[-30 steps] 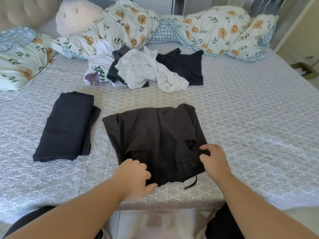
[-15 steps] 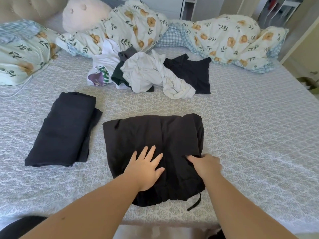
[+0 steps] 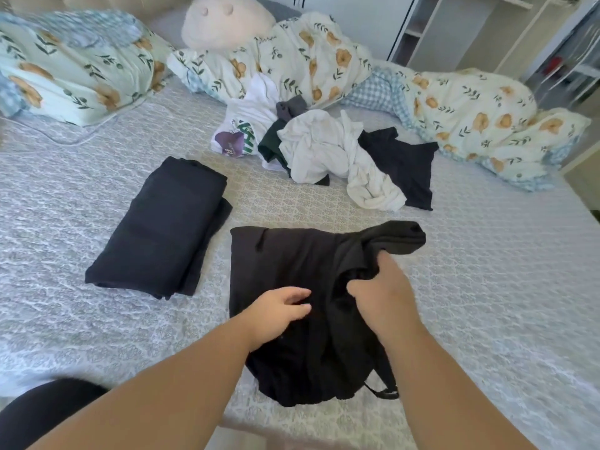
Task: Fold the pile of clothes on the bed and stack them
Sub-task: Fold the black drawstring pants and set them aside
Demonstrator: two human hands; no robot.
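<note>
Head view: a black garment point(image 3: 292, 271) lies on the bed point(image 3: 487, 287) close to its near edge, partly folded. The right hand point(image 3: 380, 287) is closed on a bunched fold at the garment's right side, lifted off the cover and drawn toward the middle. The left hand point(image 3: 279, 308) rests on the cloth near its centre, fingers loosely curled and holding nothing that can be seen. A strap point(image 3: 384, 389) trails out at the garment's near right corner.

To do this fold well, the left hand should press flat along the intended crease while the right carries its fold straight across, so the far edges line up. Tucking the strap inside first would likely keep the bundle neat.

A folded dark piece point(image 3: 162, 225) lies just left of the garment, toward the left side of the bed, and looks like the start of the stack. The unfolded pile point(image 3: 328, 151) sits toward the far edge, against the flowered quilt point(image 3: 308, 60).
</note>
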